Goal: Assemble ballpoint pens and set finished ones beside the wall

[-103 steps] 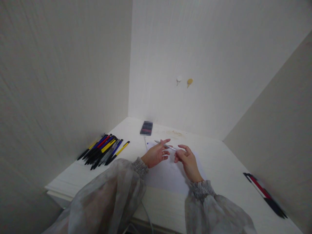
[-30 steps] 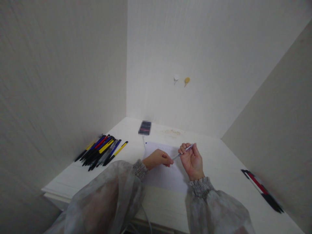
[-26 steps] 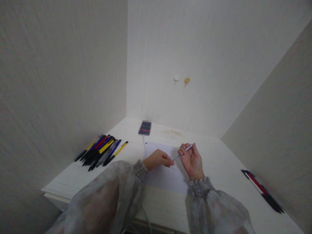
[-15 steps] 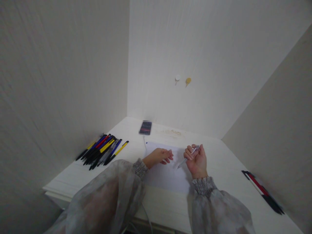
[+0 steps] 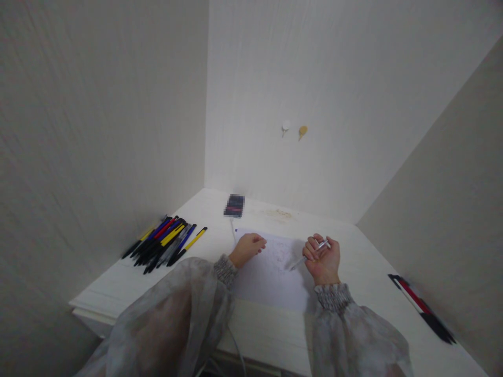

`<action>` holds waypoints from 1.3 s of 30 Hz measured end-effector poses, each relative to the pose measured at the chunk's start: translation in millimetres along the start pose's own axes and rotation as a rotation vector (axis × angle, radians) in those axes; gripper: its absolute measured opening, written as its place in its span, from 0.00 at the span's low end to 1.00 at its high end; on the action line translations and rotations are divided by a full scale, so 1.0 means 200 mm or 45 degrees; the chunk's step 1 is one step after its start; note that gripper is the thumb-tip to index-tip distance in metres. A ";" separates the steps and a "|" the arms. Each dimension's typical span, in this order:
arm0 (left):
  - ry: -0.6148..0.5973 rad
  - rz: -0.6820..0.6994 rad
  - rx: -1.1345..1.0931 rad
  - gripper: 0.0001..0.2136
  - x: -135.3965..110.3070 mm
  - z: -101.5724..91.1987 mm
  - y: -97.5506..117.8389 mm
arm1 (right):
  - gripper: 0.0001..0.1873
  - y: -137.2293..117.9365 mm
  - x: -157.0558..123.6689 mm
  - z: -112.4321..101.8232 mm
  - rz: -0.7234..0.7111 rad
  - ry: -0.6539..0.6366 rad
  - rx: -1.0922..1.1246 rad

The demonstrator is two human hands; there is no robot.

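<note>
My right hand is closed round a clear, silvery pen. The pen slants down to the left, its lower end over the right part of a white sheet of paper. Its upper end comes out by my thumb. Faint scribbled marks show on the upper middle of the sheet. Over the sheet's left side is my left hand, its fingers curled and pressed together; no object shows in them.
Several pens with yellow, blue, red, black and clear barrels lie heaped at the left. A few more pens lie along the right wall. A dark, pixelated object with a cable is at the back. Two hooks hang on the wall.
My right hand has moved slightly right with the pen. The fingers of my left hand have drawn in leftward and curled, uncovering more of the marks on the paper.
</note>
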State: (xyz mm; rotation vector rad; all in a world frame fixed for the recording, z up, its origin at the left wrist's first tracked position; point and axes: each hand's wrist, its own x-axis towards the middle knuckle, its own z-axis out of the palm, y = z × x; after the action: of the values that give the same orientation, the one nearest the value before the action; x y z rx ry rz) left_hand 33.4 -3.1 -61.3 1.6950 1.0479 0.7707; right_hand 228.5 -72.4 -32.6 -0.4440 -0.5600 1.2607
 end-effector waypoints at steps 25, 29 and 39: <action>0.023 0.316 1.113 0.15 -0.05 -0.03 -0.03 | 0.15 0.03 0.02 -0.01 -0.108 0.078 -0.067; 0.037 0.315 1.132 0.15 -0.05 -0.02 -0.03 | 0.18 0.05 0.03 0.01 -0.250 0.153 -0.240; 0.035 0.320 1.204 0.16 -0.03 -0.01 -0.04 | 0.11 0.14 -0.01 0.03 -0.354 -0.007 -1.464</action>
State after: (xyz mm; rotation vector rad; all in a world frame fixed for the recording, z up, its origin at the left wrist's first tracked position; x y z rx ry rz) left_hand 26.1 -6.6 -67.4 2.6553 1.3436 0.4563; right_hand 202.0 -67.9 -44.8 -1.2571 -1.2909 0.5648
